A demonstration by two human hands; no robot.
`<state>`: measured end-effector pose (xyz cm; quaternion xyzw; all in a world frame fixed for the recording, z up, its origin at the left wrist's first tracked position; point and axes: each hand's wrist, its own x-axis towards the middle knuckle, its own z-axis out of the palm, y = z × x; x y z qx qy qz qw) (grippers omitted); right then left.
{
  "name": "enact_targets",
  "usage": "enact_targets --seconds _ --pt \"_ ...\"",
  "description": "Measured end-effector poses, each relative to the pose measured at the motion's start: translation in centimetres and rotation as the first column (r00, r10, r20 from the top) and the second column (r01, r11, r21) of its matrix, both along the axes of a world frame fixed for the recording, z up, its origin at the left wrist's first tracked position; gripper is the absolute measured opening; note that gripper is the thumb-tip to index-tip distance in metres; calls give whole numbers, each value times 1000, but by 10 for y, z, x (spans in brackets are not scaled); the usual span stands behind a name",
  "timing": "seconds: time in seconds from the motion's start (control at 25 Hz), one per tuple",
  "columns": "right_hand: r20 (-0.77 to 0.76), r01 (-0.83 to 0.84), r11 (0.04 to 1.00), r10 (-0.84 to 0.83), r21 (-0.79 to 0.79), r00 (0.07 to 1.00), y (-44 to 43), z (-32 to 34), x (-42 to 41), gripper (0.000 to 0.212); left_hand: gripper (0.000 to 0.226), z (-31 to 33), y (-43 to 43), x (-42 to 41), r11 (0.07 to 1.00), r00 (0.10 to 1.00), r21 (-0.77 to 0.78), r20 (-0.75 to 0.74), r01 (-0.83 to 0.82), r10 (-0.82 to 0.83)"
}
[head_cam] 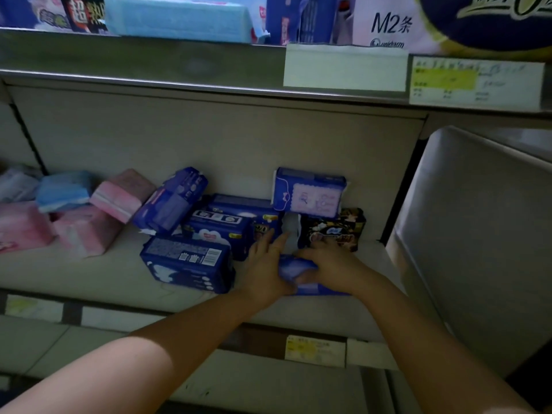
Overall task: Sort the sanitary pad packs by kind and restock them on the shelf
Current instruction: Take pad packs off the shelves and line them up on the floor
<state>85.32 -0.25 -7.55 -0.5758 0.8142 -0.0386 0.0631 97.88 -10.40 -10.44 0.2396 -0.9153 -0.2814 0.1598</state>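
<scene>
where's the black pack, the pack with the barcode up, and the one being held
black pack [333, 231], head view, middle of its printed front
barcode pack [186, 263], head view, middle of the pack
held pack [294, 269], head view, bare blue top

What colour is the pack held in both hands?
The pack is dark blue with a paler lilac area; head view.

Dim light, a beige back panel [209, 138], a grey side panel [478, 234], price labels [475, 82] on a metal rail [149, 70].
</scene>
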Motion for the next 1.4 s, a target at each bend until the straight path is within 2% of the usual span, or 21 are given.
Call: enact_targets --seconds 0.12,0.24,0.32,0.4,0.48,0.56,0.64,0.72,0.76,0.8,0.88,0.92,0.96,1.0,1.04,1.12,1.2,1.28,1.32,1.36,1.4 --pt "186 -36 997 47 -65 981 -3 8 -5 42 104 1 -2 0 994 994 -39 50 99 -97" --pt "463 38 994 12 -98 886 -4 11 -8 42 105 3 -7 5 985 991 106 -19 134 -133" --pt "480 84 993 -33 -84 876 -3 6 -9 40 92 -1 -13 9 980 991 150 -12 130 -130" --pt "431 151 981 -87 -118 898 1 3 -10 38 78 -5 -16 12 967 994 234 -74 99 -84" --pt "429 230 955 -133 -185 894 8 6 -11 40 79 -7 -14 13 933 988 349 -153 82 -29" --pt "571 301 937 -152 -177 807 23 13 -10 49 89 -11 -11 12 890 982 451 -187 68 20" --pt "663 313 948 -205 -48 720 39 15 -8 75 94 -20 -8 12 885 984 463 -174 40 47" --pt "630 318 946 -281 56 724 50 5 -1 90 98 -27 -4 15 860 983 510 -146 -20 109" --pt "614 351 936 -293 29 733 52 0 5 88 101 -26 -1 16 833 980 550 -126 -61 155" --pt "601 407 912 -297 -52 742 53 -5 9 83 96 -26 2 18 812 972 574 -113 -106 207" --pt "530 466 847 -280 -257 801 55 -10 19 75 62 -17 9 22 769 949 609 -83 -194 305" --pt "464 458 814 -271 -358 843 56 -9 23 71 38 -11 15 25 675 936 709 -63 -202 346" --pt "396 439 776 -266 -453 879 58 -6 28 67 23 -3 19 27 518 919 838 -53 -171 390" --pt "337 410 734 -258 -541 906 59 -2 33 62 25 4 22 30 325 906 941 -54 -94 420" --pt "283 360 696 -229 -622 932 61 2 37 58 36 9 22 34 138 897 990 -70 10 437" --pt "143 212 639 -158 -739 977 64 4 40 59 56 17 15 39 -39 898 986 -128 159 420" --pt "-25 50 651 -105 -757 994 68 2 39 69 59 25 8 49 -67 927 978 -162 195 338" --pt "-117 -57 677 -43 -734 992 72 5 44 69 47 30 11 60 8 955 980 -193 196 227" --pt "-93 -51 686 -24 -726 995 75 8 50 68 41 30 13 65 47 954 976 -217 211 206" --pt "-1 11 694 -16 -720 1000 77 11 57 68 40 30 15 71 75 943 967 -253 243 214" --pt "177 142 683 -18 -716 984 81 17 66 70 45 30 17 77 119 925 950 -309 289 221"
